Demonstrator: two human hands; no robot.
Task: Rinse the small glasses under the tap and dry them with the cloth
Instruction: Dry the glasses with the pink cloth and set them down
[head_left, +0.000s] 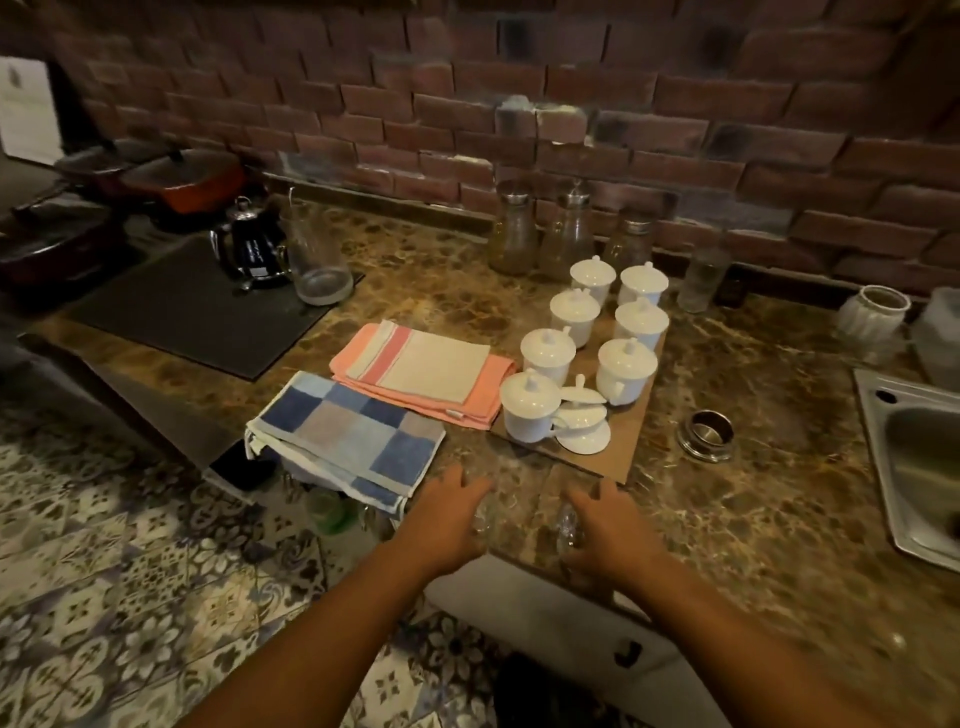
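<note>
At the front edge of the counter (753, 364), between our two hands, stand the things we are after: a small glass (480, 518) against the fingers of our left hand (447, 519), and a second glass (566, 527) against those of our right hand (610, 525). Both hands are cupped, thumbs raised and fingers loosely curved towards the glass. The picture is blurred there and the glass is clear, so we cannot tell whether either hand has truly closed on its glass or only lies beside it. We judge these glasses to be light, stiff and brittle — thin walls that would chip if knocked together or against the stone, and they stand very near the edge. Dry, they should sit well enough in the fingers; wet from the tap they will turn slippery. So we would take each one round its body, thumb opposite two or three fingers, low rather than at the rim, and keep the two apart. The sink (914, 457) lies well off to our right, its tap out of view. The blue checked cloth (348, 436) lies just left of our left hand, soft and folded — good for drying — with the pink cloth (421, 374) behind it.
</note>
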